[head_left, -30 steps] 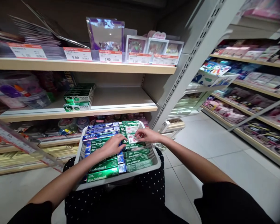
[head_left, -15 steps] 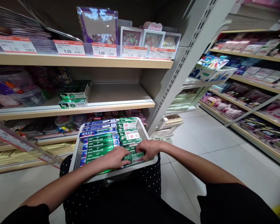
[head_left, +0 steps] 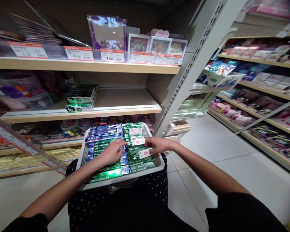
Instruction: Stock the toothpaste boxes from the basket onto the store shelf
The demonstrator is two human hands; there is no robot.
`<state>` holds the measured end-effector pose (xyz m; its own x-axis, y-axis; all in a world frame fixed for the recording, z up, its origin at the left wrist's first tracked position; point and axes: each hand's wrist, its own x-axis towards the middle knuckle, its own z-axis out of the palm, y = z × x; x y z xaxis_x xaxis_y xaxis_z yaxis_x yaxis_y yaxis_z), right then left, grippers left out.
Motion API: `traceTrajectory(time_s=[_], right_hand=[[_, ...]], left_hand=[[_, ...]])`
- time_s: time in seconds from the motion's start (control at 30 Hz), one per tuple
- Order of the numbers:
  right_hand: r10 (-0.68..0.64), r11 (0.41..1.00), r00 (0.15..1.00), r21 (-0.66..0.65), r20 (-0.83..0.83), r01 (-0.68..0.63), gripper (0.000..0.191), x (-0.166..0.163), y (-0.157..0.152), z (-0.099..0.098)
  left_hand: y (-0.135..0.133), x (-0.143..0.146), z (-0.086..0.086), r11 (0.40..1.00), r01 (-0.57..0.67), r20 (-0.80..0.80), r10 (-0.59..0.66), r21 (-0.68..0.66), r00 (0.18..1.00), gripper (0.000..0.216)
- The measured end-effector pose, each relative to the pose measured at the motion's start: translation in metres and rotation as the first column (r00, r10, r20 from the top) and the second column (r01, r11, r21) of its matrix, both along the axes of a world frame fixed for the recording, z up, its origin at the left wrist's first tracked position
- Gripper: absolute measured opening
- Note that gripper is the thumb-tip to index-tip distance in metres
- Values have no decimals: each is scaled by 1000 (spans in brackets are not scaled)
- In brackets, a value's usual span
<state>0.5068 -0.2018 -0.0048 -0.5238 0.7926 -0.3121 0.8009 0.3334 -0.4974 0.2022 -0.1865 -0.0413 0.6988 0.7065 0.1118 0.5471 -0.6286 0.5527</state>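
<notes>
A white plastic basket (head_left: pixel 160 166) rests on my lap, filled with rows of toothpaste boxes. My left hand (head_left: pixel 111 152) lies over the green Doc.Golden boxes (head_left: pixel 105 176), fingers stretched and apart, fingertips by the left ends of the right-hand rows. Curled at the right side of the basket, my right hand (head_left: pixel 159 145) has its fingers on the right end of a green-and-white toothpaste box (head_left: pixel 142 154). Another such box lies just above it, near the fingertips of both hands. Blue toothpaste boxes (head_left: pixel 103 138) fill the back left and show between the rows.
Ahead, a shelf (head_left: pixel 125 100) carries a stack of green-and-white boxes (head_left: pixel 81 100) and clear plastic tubs (head_left: pixel 33 90). Price tags (head_left: pixel 78 53) line the shelf above. A grey upright post (head_left: pixel 183 74) stands to the right, with an aisle and stocked shelves (head_left: pixel 263 83) beyond.
Both hands have moved up from the front right of the basket, uncovering the Doc.Golden boxes there. A green-and-white box now shows by my right hand. The view has shifted slightly.
</notes>
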Motion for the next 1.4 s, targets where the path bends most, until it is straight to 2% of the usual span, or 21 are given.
traceTrajectory(time_s=[0.1,0.17,0.23,0.33,0.4,0.5,0.57,0.67,0.77,0.9,1.03,1.1,1.2,1.27,1.4], right_hand=[[-11,989,998,149,-64,20,33,-11,6,2],[-18,981,987,187,-162,49,27,-31,10,-2],[-75,980,955,157,-287,124,25,-59,13,-14],[-233,960,882,48,-410,276,31,-106,15,-39],[-312,937,834,1,-455,351,38,-132,14,-54],[-363,900,777,23,-513,436,45,-153,8,-69],[-361,880,749,62,-555,470,45,-156,4,-73],[-325,852,671,101,-667,514,37,-154,1,-74],[-276,826,557,103,-784,554,26,-153,1,-72],[-255,833,461,48,-850,551,19,-157,0,-72],[-285,872,461,-27,-840,489,21,-161,-1,-73],[-301,862,465,-29,-833,506,21,-162,-1,-74],[-328,829,398,-60,-857,556,25,-162,2,-76],[-335,840,369,-98,-867,534,31,-162,5,-75],[-297,897,441,-89,-847,434,29,-166,27,-59]], left_hand=[[14,-35,-1,967,-232,80,224,105,971,31],[18,-63,-7,894,-425,164,402,143,901,26],[16,-87,-16,801,-586,233,551,119,801,21],[3,-101,-31,702,-711,244,683,39,688,22],[-7,-99,-39,696,-717,214,705,-29,676,27],[-19,-92,-49,717,-682,215,695,-144,686,37],[-23,-90,-53,722,-645,285,692,-251,663,41],[-22,-91,-55,748,-523,462,664,-409,588,41],[-19,-91,-52,778,-461,564,627,-427,538,37],[-15,-89,-46,746,-537,590,653,-394,474,35],[-15,-90,-42,705,-558,577,697,-439,426,37],[-15,-91,-42,695,-565,566,707,-444,425,35],[-16,-91,-44,700,-552,563,704,-452,432,34],[-14,-92,-45,707,-518,585,699,-481,411,35],[5,-103,-32,724,-470,628,682,-505,375,38]])
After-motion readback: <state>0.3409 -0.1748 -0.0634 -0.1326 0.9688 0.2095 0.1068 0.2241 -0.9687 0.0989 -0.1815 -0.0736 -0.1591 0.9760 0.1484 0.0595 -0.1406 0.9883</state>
